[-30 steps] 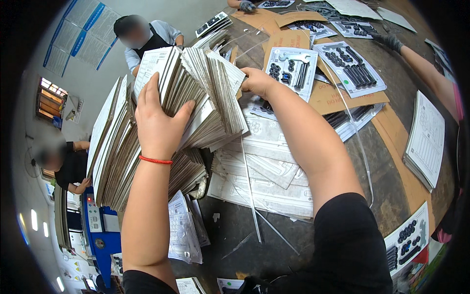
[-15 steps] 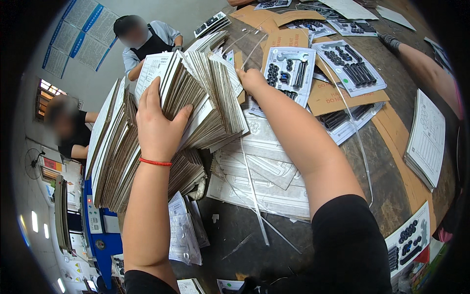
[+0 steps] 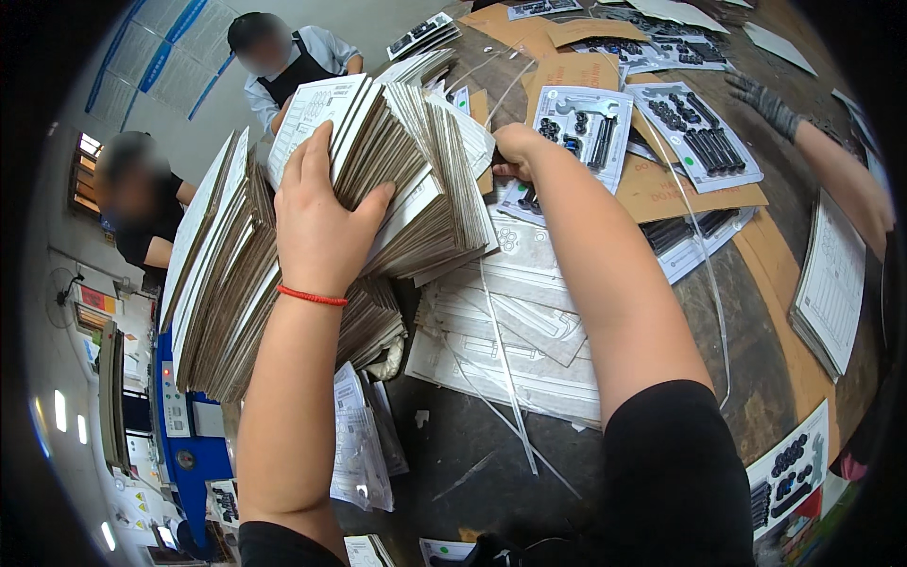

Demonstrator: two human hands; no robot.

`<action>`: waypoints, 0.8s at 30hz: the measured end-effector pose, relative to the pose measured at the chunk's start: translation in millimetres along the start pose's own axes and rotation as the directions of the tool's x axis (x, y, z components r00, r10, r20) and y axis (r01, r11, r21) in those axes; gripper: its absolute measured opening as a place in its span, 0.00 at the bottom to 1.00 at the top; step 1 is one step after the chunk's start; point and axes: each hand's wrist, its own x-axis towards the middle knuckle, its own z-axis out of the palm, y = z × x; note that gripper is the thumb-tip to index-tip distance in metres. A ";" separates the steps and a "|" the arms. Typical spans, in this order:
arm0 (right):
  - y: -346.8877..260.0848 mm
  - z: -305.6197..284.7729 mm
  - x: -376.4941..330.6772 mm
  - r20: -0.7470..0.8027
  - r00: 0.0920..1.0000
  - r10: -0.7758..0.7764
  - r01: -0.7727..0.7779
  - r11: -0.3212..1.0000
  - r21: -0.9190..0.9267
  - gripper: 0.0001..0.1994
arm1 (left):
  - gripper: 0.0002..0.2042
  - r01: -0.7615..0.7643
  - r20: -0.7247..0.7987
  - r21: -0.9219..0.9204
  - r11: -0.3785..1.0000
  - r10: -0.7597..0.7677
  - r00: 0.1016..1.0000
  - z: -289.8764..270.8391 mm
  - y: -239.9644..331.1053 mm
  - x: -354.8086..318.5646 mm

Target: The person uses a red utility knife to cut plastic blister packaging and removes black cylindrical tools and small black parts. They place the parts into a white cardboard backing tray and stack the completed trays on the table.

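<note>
A thick, fanned bundle of printed cardboard cards (image 3: 383,156) leans in front of me, its brown edges turned up. My left hand (image 3: 326,222), with a red cord on the wrist, lies against the bundle. Its fingers stretch along a white card face, and its thumb is spread away over the card edges. At the bundle's right end is my right hand (image 3: 521,151), its fingers curled in. Whatever lies between those fingers is hidden. Another upright card stack (image 3: 213,283) stands left of my left wrist.
Blister packs of black bolts and a wrench (image 3: 694,137) lie over cardboard at the right. White plastic straps (image 3: 505,369) cross printed sheets (image 3: 510,321). A co-worker's gloved hand (image 3: 770,104) reaches in at far right. Two people stand beyond the stacks. A card stack (image 3: 827,283) sits at right.
My right hand has moved slightly right, its fingers now curled just off the bundle's end. The co-worker's gloved hand shows more fully. The whole view has shifted a little.
</note>
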 end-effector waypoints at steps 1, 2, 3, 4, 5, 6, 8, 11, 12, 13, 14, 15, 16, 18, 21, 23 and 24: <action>0.8 -5.1 2.9 0.044 0.998 -0.038 0.042 0.994 -0.103 0.04 | 0.37 0.021 0.003 0.009 1.000 -0.021 1.000 -0.1 3.5 1.2; 2.1 -8.2 7.2 0.093 0.993 -0.069 0.087 0.975 -0.204 0.05 | 0.37 0.015 -0.004 0.009 1.000 -0.015 1.000 0.7 3.4 1.2; 2.9 -12.0 11.2 0.142 0.985 -0.096 0.135 0.946 -0.294 0.05 | 0.37 0.002 -0.011 0.010 1.000 -0.002 1.000 1.7 3.5 2.7; 3.6 -15.1 15.4 0.141 0.983 -0.117 0.160 0.923 -0.351 0.05 | 0.37 -0.010 -0.018 0.011 1.000 0.010 1.000 2.7 4.0 4.0; 4.4 -18.2 19.5 0.142 0.980 -0.137 0.184 0.895 -0.406 0.06 | 0.38 -0.021 -0.022 -0.009 1.000 0.021 1.000 3.9 5.1 5.1; 4.3 -15.5 17.4 0.152 0.976 -0.154 0.208 0.865 -0.457 0.07 | 0.38 -0.019 -0.022 0.002 1.000 0.019 1.000 3.2 4.3 4.0; 2.6 -8.8 14.0 0.129 0.984 -0.122 0.173 0.824 -0.539 0.06 | 0.38 -0.016 -0.020 0.025 1.000 0.017 1.000 1.6 2.8 1.6; 1.1 3.8 10.9 0.046 0.988 -0.147 0.144 0.776 -0.614 0.08 | 0.38 -0.008 -0.014 0.032 0.999 0.008 1.000 0.9 0.9 0.1; 1.9 8.9 11.7 0.015 0.986 -0.167 0.139 0.765 -0.629 0.08 | 0.38 -0.003 -0.013 0.033 0.999 0.003 1.000 -0.1 -0.8 -0.8; 1.5 4.6 23.3 0.007 0.979 -0.204 0.152 0.703 -0.695 0.10 | 0.38 -0.008 -0.017 0.021 1.000 0.008 1.000 1.1 1.1 1.4; -0.6 1.8 35.5 0.003 0.971 -0.241 0.160 0.636 -0.755 0.12 | 0.38 -0.013 -0.021 0.011 1.000 0.013 1.000 1.9 2.7 3.3; 0.1 6.2 38.4 -0.014 0.969 -0.248 0.146 0.613 -0.777 0.14 | 0.38 -0.011 -0.022 0.015 1.000 0.011 1.000 1.8 1.5 1.6; 1.4 10.9 41.1 -0.029 0.967 -0.254 0.131 0.590 -0.797 0.16 | 0.38 -0.009 -0.024 0.019 1.000 0.009 1.000 1.3 0.4 -0.2; 1.9 16.4 47.9 -0.121 0.967 -0.223 0.052 0.642 -0.765 0.18 | 0.38 -0.018 -0.033 0.023 1.000 0.018 0.999 1.8 -1.2 -1.6; 6.2 15.6 67.7 -0.076 0.948 -0.308 0.091 0.495 -0.864 0.18 | 0.38 -0.038 -0.047 0.014 0.999 0.038 0.998 3.9 -1.9 0.2; 2.2 8.2 75.8 0.086 0.964 -0.253 0.160 0.288 -0.944 0.18 | 0.37 -0.036 -0.045 -0.004 0.999 0.036 0.998 3.7 -1.6 0.7; 1.0 10.4 74.2 0.170 0.964 -0.205 0.207 0.175 -0.963 0.17 | 0.37 -0.034 -0.049 0.004 0.999 0.034 0.998 3.0 -4.4 -1.7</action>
